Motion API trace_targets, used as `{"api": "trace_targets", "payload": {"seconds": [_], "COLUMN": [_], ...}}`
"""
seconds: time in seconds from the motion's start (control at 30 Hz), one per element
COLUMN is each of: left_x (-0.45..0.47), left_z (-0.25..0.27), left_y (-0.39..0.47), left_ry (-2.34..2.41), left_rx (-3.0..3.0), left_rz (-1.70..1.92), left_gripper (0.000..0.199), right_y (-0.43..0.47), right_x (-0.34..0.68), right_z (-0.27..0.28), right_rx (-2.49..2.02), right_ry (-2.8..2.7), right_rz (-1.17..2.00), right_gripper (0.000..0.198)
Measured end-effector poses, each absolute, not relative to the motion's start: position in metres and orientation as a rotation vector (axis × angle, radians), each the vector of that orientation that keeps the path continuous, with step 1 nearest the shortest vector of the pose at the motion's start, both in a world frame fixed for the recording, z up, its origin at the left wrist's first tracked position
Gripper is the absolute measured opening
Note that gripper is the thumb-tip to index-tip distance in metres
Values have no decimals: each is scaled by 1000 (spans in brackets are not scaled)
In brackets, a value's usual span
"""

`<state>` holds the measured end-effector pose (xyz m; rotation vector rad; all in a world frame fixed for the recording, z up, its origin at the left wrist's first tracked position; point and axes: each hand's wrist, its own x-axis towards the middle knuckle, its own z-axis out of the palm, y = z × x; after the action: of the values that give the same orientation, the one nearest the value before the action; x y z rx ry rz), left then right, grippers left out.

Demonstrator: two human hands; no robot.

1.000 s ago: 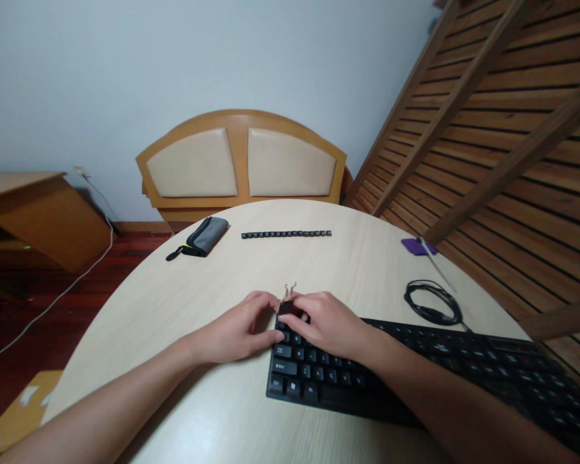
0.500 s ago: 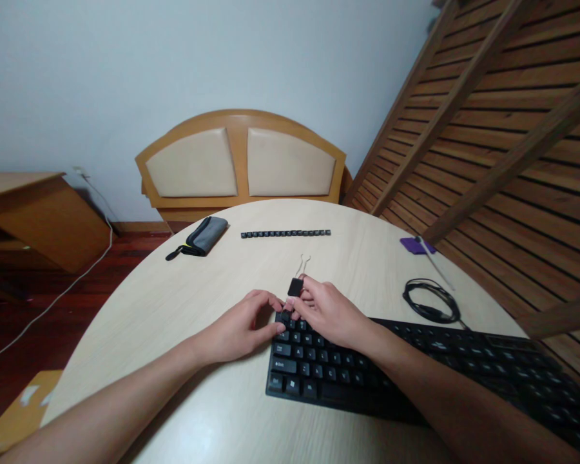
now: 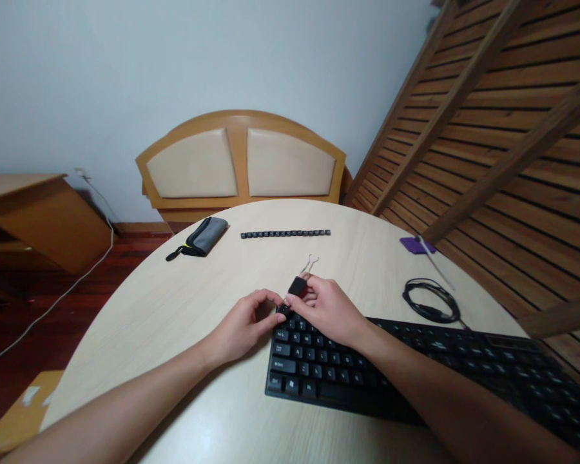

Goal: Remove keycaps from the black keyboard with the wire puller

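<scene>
A black keyboard (image 3: 338, 391) lies on the table, reaching off to the right. At its far left corner my left hand (image 3: 244, 322) pinches a small black keycap (image 3: 283, 310) between thumb and forefinger. My right hand (image 3: 328, 309) is closed round a keycap puller (image 3: 298, 285) with a black grip. The puller's thin wire prongs at one end point up and away from me. Its other end is down by the keycap, mostly hidden by my fingers. Whether the keycap is fully off the board I cannot tell.
A row of loose black keycaps (image 3: 285, 234) lies across the far part of the round table (image 3: 174, 309). A folded grey cloth (image 3: 207, 236) is at far left. On the right are a coiled black cable (image 3: 430, 316), a purple cloth (image 3: 410, 245) and a thin stick (image 3: 435, 263).
The puller has tilted, its free wire prongs swinging to the right. The keycap and my left fingertips have risen a little. The keycap row is unmoved.
</scene>
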<state>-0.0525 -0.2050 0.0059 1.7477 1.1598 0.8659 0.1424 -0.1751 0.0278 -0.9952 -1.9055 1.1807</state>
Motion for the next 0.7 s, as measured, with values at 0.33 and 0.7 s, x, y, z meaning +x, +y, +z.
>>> {"api": "trace_targets", "payload": {"seconds": [0.33, 0.7], "left_x": [-52, -56], "left_z": [9, 18], "left_y": [-208, -208], "left_ry": [1094, 1051], "left_rx": [1837, 2143], "left_rz": [915, 934], "left_gripper": [20, 14], "right_y": [-174, -172], "right_x": [141, 140], "right_z": [22, 30], "right_rx": [-929, -1040], "right_ry": [-1763, -1669], "right_rz": [1421, 1434], "right_gripper": [11, 14]}}
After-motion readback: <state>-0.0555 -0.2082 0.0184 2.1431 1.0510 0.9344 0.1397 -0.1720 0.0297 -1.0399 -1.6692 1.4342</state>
